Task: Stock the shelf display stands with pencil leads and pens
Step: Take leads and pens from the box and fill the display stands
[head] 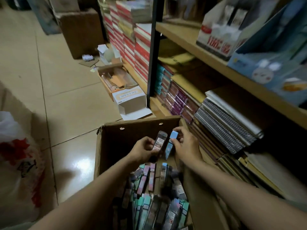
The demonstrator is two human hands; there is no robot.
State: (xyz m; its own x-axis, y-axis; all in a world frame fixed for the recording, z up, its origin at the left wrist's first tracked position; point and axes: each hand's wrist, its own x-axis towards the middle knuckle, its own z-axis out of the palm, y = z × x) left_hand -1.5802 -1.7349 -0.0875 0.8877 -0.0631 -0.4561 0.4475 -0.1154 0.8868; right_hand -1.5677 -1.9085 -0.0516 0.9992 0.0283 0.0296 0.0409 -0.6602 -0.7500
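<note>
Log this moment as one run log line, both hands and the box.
left hand holds dark lead case | right hand holds blue lead case | both over cardboard box of cases

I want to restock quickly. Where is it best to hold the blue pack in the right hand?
Pinch the blue pack on its long flat sides near the top cap, coming from above as the right hand does; it stands upright in the cardboard box, its lower end among other packs.

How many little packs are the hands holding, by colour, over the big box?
Dark clear-topped slim pack, in the left hand: 1
Light blue slim pack, in the right hand: 1
Total held: 2
The packs lying in the brown cardboard box are too many and too blurred to count.
</note>
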